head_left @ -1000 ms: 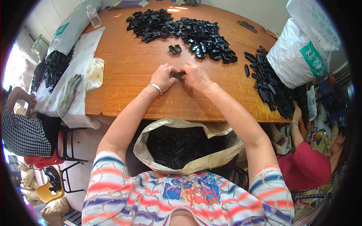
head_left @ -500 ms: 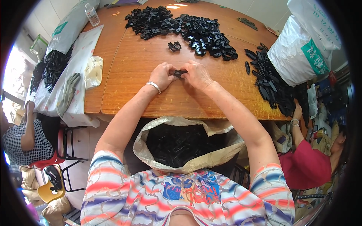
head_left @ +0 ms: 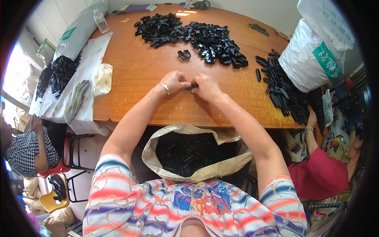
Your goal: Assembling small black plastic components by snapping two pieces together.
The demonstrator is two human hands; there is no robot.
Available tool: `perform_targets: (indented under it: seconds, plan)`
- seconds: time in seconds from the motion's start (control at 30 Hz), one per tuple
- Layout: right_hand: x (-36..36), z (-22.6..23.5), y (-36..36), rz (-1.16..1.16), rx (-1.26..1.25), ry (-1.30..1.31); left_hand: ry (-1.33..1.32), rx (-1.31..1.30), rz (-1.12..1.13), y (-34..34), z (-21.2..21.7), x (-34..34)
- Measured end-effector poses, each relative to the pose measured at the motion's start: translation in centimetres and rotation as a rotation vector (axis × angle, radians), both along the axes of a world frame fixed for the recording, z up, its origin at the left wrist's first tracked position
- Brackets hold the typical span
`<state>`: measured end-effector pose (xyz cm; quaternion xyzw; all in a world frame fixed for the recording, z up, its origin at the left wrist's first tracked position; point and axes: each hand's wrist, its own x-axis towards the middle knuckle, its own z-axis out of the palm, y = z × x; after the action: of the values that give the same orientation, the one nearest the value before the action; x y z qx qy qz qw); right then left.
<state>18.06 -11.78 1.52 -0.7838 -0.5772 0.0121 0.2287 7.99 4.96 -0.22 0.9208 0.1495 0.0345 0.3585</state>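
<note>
Over the wooden table (head_left: pixel 146 100), my left hand (head_left: pixel 175 81) and my right hand (head_left: pixel 207 88) meet with fingers closed on a small black plastic part (head_left: pixel 191 87). The fingers cover much of it, so its full shape is hidden. Just beyond my hands sits a pair of black pieces (head_left: pixel 184 55). Farther back lie two touching heaps of glossy black plastic parts, a left heap (head_left: pixel 160 31) and a right heap (head_left: pixel 217 43). Below the table edge, between my forearms, an open woven sack (head_left: pixel 213 171) holds many similar black parts.
Long black pieces (head_left: pixel 277 89) are spread at the right, beside a white sack (head_left: pixel 302 59). A co-worker in a red top (head_left: pixel 319 173) reaches to them. At the left are a glove (head_left: pixel 77 100), a plastic bottle (head_left: pixel 101 21) and another person in a checked top (head_left: pixel 29 150).
My view has shifted slightly, so the table sits lower in it. Both hands stay together on the black part; my right fingers now cover more of it.
</note>
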Motion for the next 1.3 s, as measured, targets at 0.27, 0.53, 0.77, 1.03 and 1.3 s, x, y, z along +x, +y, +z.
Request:
perform_targets:
  seconds: [0.27, 0.53, 0.77, 1.03, 1.3]
  plan:
    - [-11.6, 2.9, -11.1, 0.372, -0.137, 0.288, -0.353, 0.442, 0.199, 3.4, 0.9, 2.0]
    - [-9.9, 2.8, -11.6, 0.383, -0.164, 0.313, -0.190, 0.440, 0.409, 3.3, 0.6, 7.7]
    - [2.8, 1.5, -3.8, 0.014, 0.153, -0.012, -0.344, 0.439, 0.326, 3.6, -1.7, 7.7]
    - [9.2, 0.1, 3.1, -0.309, 0.019, -0.219, -0.507, 0.247, -0.006, -0.6, -0.5, 2.6]
    - [7.9, 1.0, 2.8, -0.286, -0.163, -0.015, -0.460, 0.050, -0.064, -2.2, -0.2, -1.7]
